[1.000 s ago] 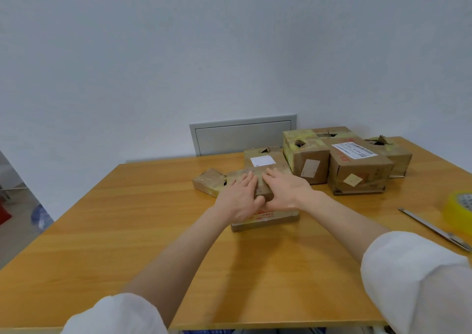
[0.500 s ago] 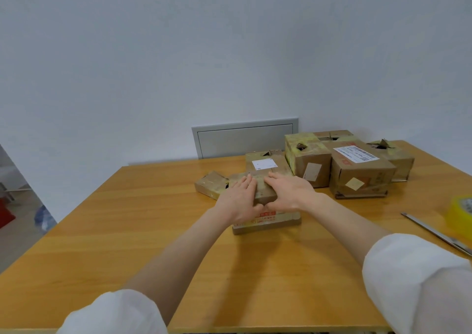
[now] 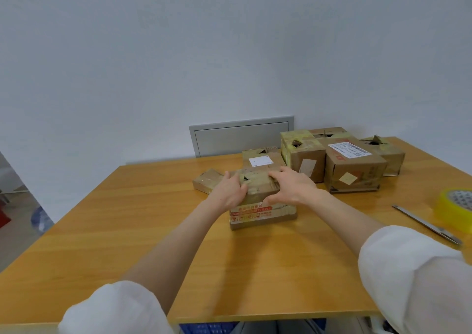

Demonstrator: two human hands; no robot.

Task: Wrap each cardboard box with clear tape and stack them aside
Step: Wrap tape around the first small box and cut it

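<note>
Head view: left hand [image 3: 231,193] and right hand [image 3: 290,189] grip small box [image 3: 256,184], hiding its ends; long axis 9–3 o'clock.

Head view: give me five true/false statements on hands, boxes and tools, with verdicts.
1. Both hands grip the small box on top of the flat box with red print. True: the left hand and right hand hold the small box by its two ends, above the flat box.
2. The yellow tape roll is in the right hand. False: the tape roll lies on the table at the far right edge.
3. A slim metal tool lies beside the tape roll. True: the metal tool rests on the table.
4. The box with the big white shipping label stands left of the hands. False: the labelled box is to their right.
5. The table is glass. False: it is wood.
</note>
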